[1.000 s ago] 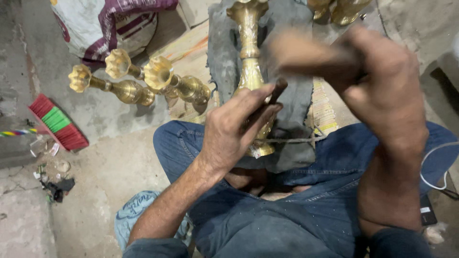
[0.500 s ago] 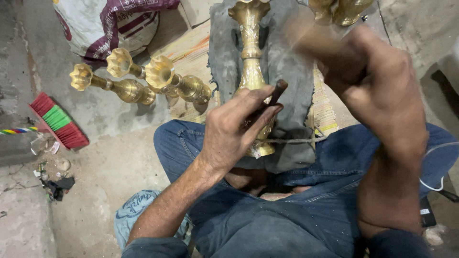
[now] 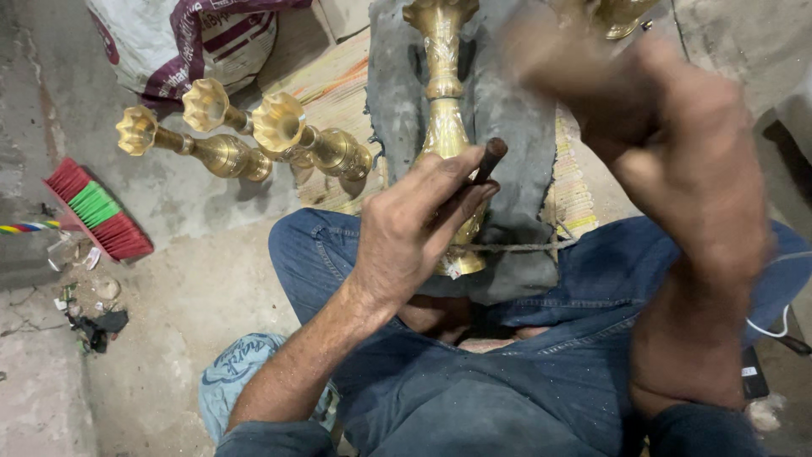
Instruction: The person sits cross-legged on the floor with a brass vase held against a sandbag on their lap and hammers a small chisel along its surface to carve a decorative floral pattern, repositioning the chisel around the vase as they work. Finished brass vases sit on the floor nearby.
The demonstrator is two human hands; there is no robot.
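Three brass vases point(image 3: 228, 135) lie on the floor point(image 3: 169, 279) at left. Left hand point(image 3: 414, 228): fingers closed around a dark punch point(image 3: 488, 156), tip against the brass stand point(image 3: 446, 127) lying on grey padding point(image 3: 507, 127) over the lap. Right hand point(image 3: 677, 161): raised, blurred, fingers clenched; what they hold cannot be told.

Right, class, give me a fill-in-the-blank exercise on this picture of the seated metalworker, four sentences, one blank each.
1. The left hand holds a dark punch against a tall ____-coloured vase.
2. The vase lies on a ____ cloth.
3. ____ more brass vases lie on the floor.
4. The brush has red and ____ bristles.

Missing words: brass; grey; three; green
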